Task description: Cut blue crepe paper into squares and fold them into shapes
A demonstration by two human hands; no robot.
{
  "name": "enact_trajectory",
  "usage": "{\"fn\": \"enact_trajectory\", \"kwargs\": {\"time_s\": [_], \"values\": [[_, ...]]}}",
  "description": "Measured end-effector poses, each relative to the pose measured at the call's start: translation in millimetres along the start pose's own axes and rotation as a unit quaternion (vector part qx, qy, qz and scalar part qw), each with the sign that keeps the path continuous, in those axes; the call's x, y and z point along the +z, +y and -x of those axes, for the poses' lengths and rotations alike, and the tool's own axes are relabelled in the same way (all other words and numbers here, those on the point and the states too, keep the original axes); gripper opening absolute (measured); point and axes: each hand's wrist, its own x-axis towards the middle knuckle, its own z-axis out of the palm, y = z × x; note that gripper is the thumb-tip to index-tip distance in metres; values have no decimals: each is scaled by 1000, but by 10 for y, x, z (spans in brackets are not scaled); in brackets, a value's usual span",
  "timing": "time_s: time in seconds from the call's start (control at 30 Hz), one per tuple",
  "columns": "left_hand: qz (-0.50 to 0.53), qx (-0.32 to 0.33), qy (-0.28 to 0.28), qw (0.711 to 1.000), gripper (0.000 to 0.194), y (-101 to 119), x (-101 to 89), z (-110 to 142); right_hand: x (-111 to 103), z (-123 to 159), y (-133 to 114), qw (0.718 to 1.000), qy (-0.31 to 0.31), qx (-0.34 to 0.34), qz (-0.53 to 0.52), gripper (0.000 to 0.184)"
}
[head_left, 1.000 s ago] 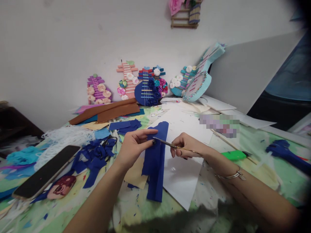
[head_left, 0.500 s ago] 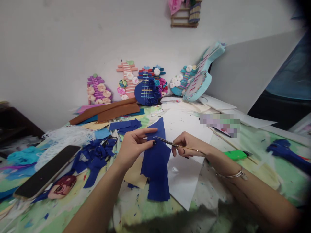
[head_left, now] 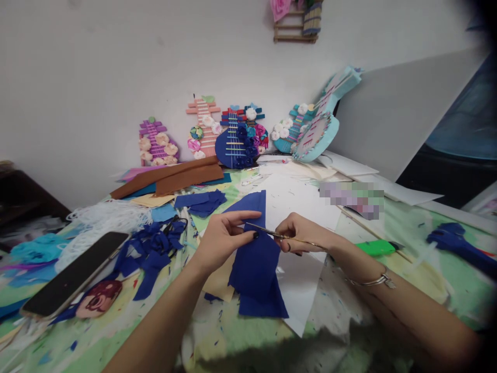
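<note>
A dark blue sheet of crepe paper (head_left: 256,274) hangs over the front of the work area, its lower end folded and flared. My left hand (head_left: 225,237) pinches this sheet from the left side, thumb below and fingers above. Thin gold-handled scissors (head_left: 267,231) are in my right hand (head_left: 301,232), fingers curled around the handles. Their blades point left across the blue paper, tips between my left thumb and fingers. Whether the blades are parted is hard to see. White paper (head_left: 301,290) lies beneath and to the right.
Blue paper scraps (head_left: 155,254), a phone (head_left: 75,274) and white yarn (head_left: 108,223) lie on the left. A green cutter (head_left: 375,247) and a blue glue gun (head_left: 454,241) lie on the right. Decorated paper instruments (head_left: 229,145) lean against the wall.
My left hand and the blue crepe paper have shifted slightly right. The lower end of the paper has swung right and spread. The scissors still lie across the sheet.
</note>
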Motion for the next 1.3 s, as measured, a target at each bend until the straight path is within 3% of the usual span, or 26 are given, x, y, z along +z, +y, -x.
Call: {"fn": "enact_trajectory", "kwargs": {"time_s": [0.4, 0.87, 1.3], "values": [[4, -5, 2, 1000, 38, 2, -4, -6, -1, -14, 28, 1000, 1, 1, -6, 51], [8, -7, -5, 1000, 36, 8, -2, 2, 10, -33, 65, 1000, 13, 21, -20, 34], [8, 1, -4, 1000, 37, -20, -8, -6, 28, -25, 1, 998, 15, 57, -30, 28]]}}
